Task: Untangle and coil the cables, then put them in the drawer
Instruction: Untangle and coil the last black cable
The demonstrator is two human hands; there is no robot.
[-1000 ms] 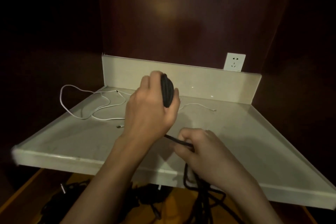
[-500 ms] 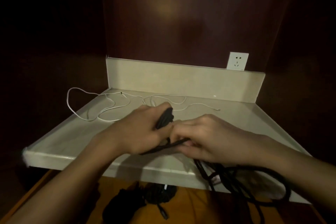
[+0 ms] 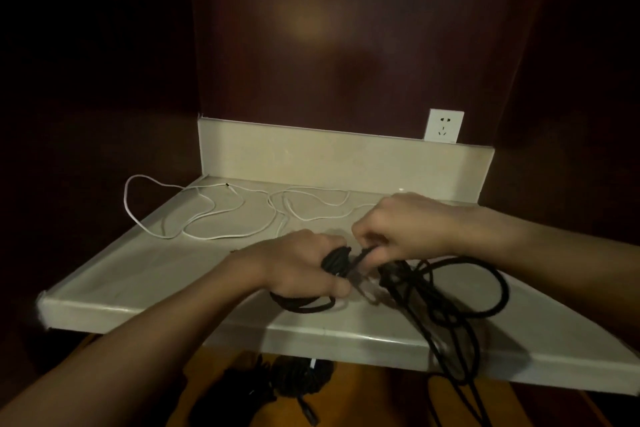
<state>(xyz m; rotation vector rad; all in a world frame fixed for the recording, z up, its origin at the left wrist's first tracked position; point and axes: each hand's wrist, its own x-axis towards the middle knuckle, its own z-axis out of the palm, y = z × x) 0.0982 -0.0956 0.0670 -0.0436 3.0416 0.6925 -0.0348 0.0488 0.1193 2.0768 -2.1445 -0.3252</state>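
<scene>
Black cable (image 3: 485, 288): coiled loops gripped in left hand (image 3: 304, 263), strand pinched by right hand (image 3: 398, 229); loose length trails right and near, off the tabletop (image 3: 138, 274) edge.

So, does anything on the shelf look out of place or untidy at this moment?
Yes. The white cable lies loose on the shelf, and one loop hangs past its left edge. The uncoiled part of the black cable sprawls in loops and drops over the front edge. Nothing looks damaged.
</scene>
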